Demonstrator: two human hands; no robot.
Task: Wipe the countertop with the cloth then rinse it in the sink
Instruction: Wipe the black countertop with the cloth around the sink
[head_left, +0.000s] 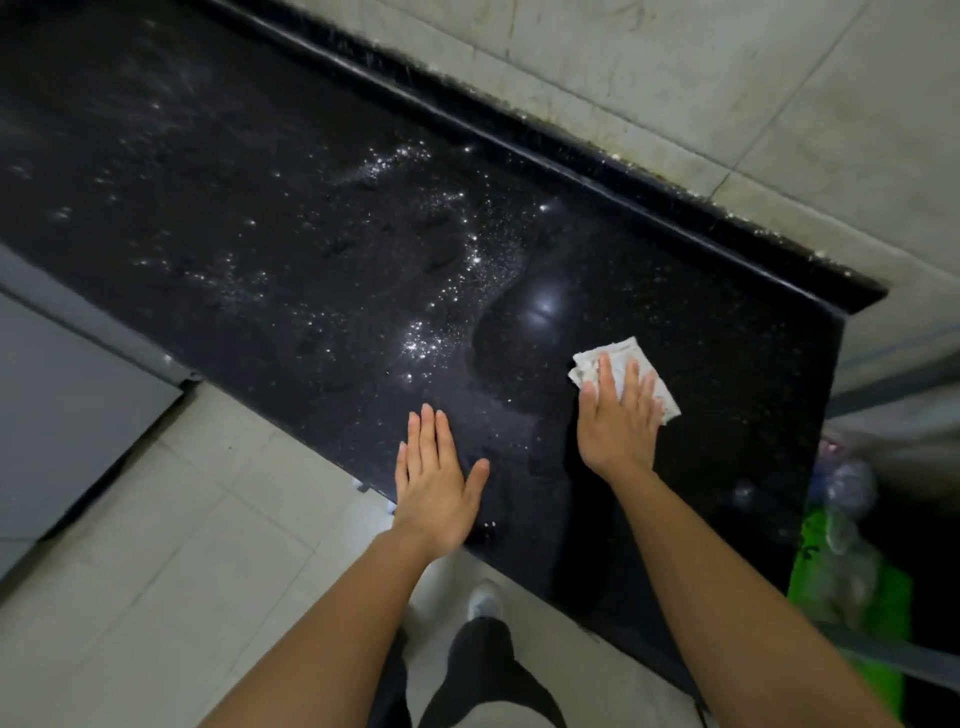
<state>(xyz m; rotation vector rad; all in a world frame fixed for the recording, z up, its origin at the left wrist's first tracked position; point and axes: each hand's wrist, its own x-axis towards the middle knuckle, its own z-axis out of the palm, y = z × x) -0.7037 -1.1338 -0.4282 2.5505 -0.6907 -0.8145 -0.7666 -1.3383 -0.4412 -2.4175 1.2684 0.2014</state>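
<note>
While water beads (467, 260) glisten across the black speckled worktop (260, 208), my left hand (436, 488) lies flat and open at its front edge, fingers straight and close together, holding nothing. Further right, my right hand (618, 421) presses a folded white cloth (618, 352) onto the worktop with straight fingers, and the cloth's edges show beyond my fingertips. My 2 hands rest near the worktop's right end. A blurred green object (852, 571) stands past it.
</note>
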